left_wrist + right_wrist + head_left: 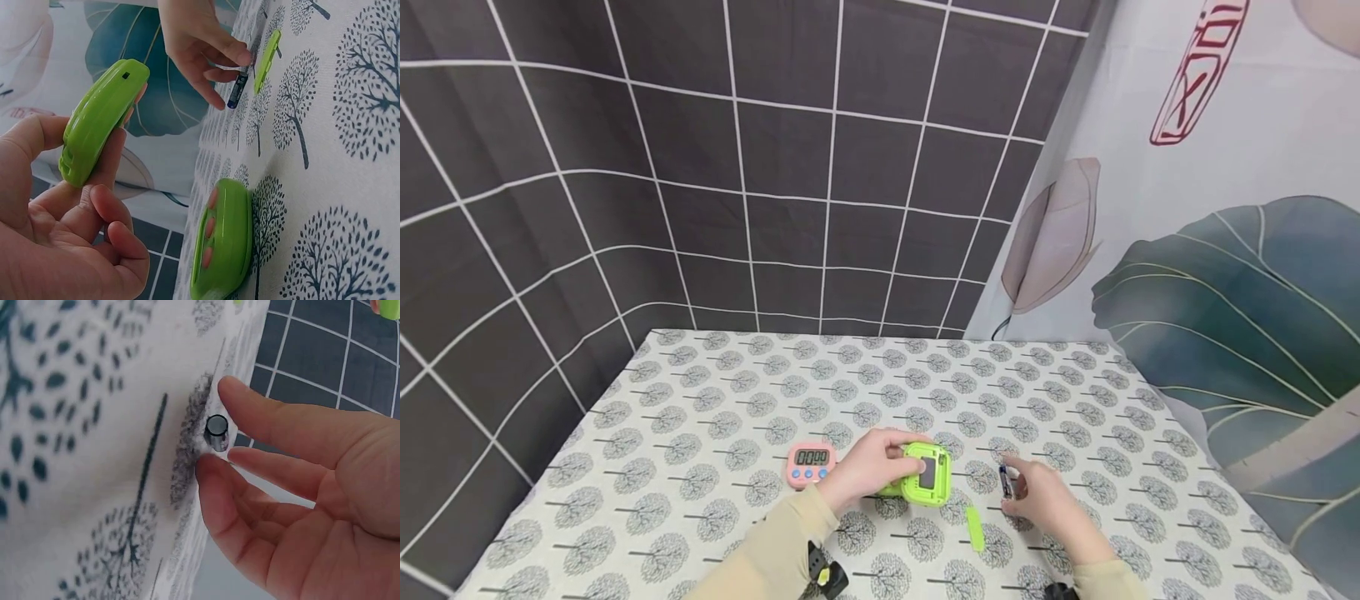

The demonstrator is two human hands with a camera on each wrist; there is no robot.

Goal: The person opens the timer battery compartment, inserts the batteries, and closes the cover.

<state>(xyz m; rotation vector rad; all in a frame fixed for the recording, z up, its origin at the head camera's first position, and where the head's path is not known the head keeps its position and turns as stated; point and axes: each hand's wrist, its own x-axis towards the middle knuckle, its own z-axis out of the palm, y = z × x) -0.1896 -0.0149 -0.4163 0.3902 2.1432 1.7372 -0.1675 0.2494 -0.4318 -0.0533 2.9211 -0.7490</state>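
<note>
My left hand (880,458) holds a green digital timer (938,487) between thumb and fingers, its back with a dark panel turned up. Near the panel's upper edge, a battery slot shows uncovered. My right hand (1045,500) has thumb and fingers spread around a small dark battery (217,432) at the tablecloth; gaps show between the fingertips and the battery. A narrow green battery cover (975,528) lies between the hands. Below the left hand rests a second green timer (225,240) with pinkish buttons, mostly hidden in the head view.
A pink timer (811,464) with a display and blue buttons lies left of the left hand. The table has a tree-print cloth (760,383). Behind it hangs a dark grid-patterned curtain (790,167), and a leaf-print cloth (1247,317) hangs to the right.
</note>
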